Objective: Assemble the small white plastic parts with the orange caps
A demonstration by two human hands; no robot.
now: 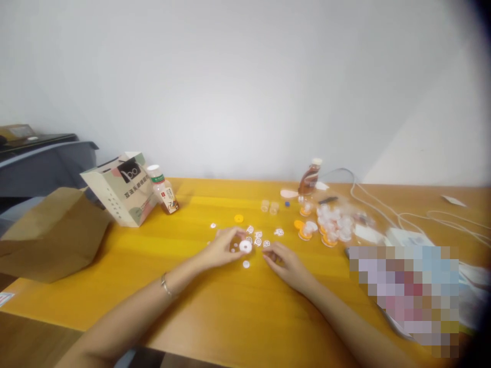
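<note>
Where the left grip (pixel 223 248) pinches, a disc (pixel 248 250) sits.

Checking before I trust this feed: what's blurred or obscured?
Head view: soft blur overall, the clustered clear and orange plastic pieces smearing together; head view: the white, holed, plastic-looking disc in the left hand stands out; head view: pixel blocks cover lower right, darkness the right edge.

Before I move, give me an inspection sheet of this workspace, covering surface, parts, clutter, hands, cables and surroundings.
Surface: yellow-brown table.
Parts: small white pieces and a yellow disc, mid-table.
Clutter: brown paper bag and labelled bottle at left; brown bottle and orange-and-clear pile at right.
Hands: left hand holds a white disc; right hand nearby, grip unclear.
Cables: pale cables, loose at right.
Surroundings: pale wall behind.
</note>
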